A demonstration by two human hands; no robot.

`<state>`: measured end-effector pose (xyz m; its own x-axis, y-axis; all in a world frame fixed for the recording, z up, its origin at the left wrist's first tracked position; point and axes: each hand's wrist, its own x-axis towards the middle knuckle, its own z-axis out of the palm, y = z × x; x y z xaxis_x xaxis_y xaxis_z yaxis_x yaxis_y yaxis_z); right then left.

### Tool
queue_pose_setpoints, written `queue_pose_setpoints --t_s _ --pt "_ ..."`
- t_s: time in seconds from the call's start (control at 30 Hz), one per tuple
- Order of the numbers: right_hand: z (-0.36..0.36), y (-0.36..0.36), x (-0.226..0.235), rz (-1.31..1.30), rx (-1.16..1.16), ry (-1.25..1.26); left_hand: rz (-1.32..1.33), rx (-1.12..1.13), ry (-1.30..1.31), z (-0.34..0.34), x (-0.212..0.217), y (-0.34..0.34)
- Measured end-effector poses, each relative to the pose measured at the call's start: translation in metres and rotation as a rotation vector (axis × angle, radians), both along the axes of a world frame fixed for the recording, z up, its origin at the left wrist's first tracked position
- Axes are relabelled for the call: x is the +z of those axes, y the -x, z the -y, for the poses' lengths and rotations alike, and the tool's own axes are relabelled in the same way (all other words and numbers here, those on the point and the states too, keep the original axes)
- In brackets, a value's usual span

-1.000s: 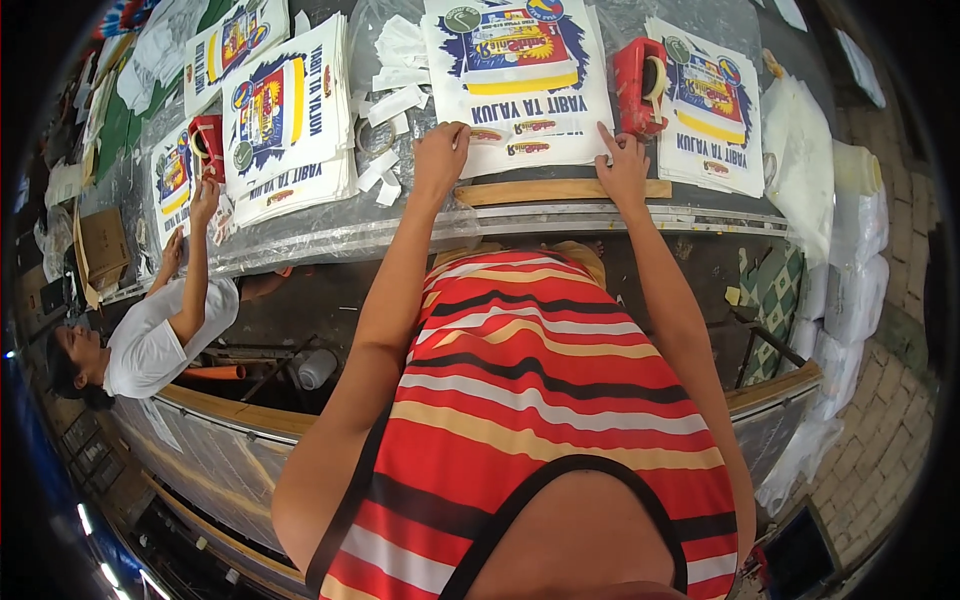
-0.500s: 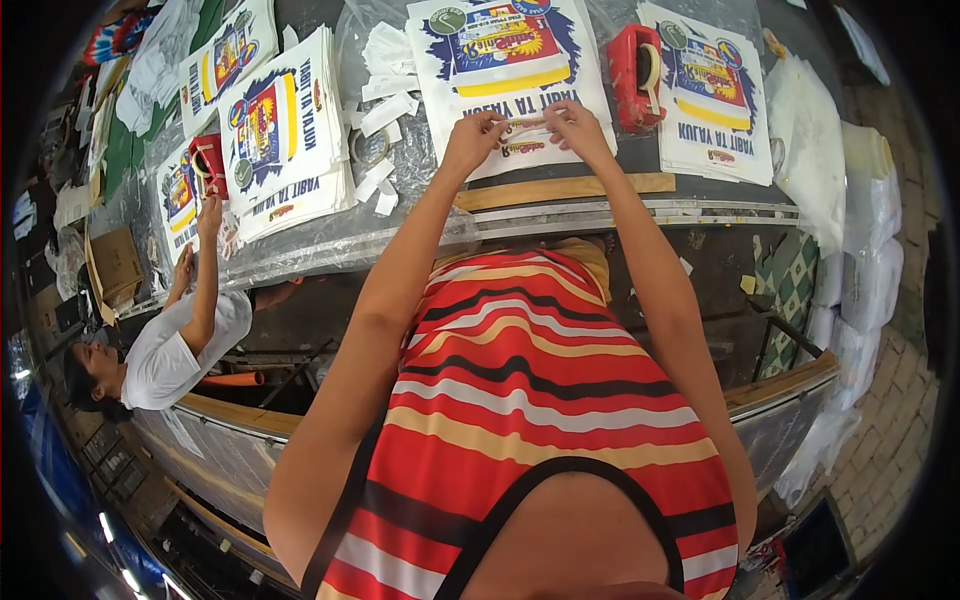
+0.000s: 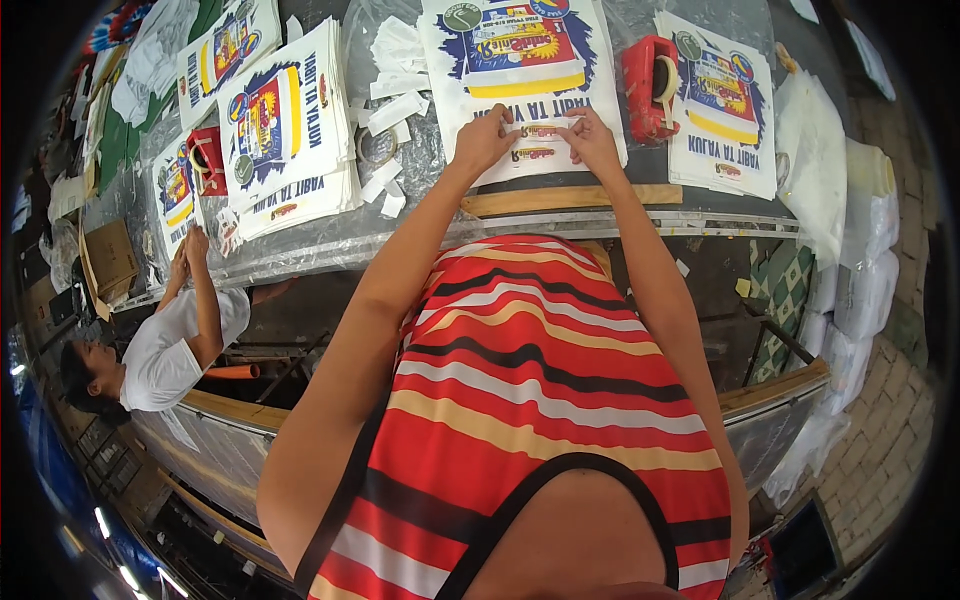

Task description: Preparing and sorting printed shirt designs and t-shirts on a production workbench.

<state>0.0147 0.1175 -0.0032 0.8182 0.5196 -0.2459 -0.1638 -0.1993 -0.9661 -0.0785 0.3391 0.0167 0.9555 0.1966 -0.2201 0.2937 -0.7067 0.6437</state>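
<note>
In front of me lies a stack of white printed sheets with a large blue, red and yellow design. My left hand and my right hand rest low on the top sheet, fingers pinched around the two ends of a small printed strip. The strip lies nearly flat across the sheet, just above a similar small logo near its lower edge. To the right of my right hand stands a red tape dispenser with a roll of tape in it.
Another printed stack lies at the right, with more stacks at the left. Loose white slips and a tape roll lie between. A wooden strip runs along the front edge. A co-worker works beside another red dispenser.
My hands have come down slightly and the strip now lies closer to the sheet. The co-worker's hand has left the red dispenser and met the other hand nearer the table edge.
</note>
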Motion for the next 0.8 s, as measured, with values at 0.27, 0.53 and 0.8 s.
queue_pose_setpoints --t_s 0.27,0.53,0.8 --pt "-0.006 0.004 0.012 0.095 -0.017 0.245 -0.032 0.000 0.060 0.005 0.006 0.007" --pt "-0.002 -0.010 0.010 0.072 -0.020 0.264 0.027 -0.042 0.086 0.003 -0.002 -0.002" --pt "-0.010 -0.007 -0.005 0.086 0.056 0.272 0.035 -0.065 0.009 0.002 -0.014 -0.003"
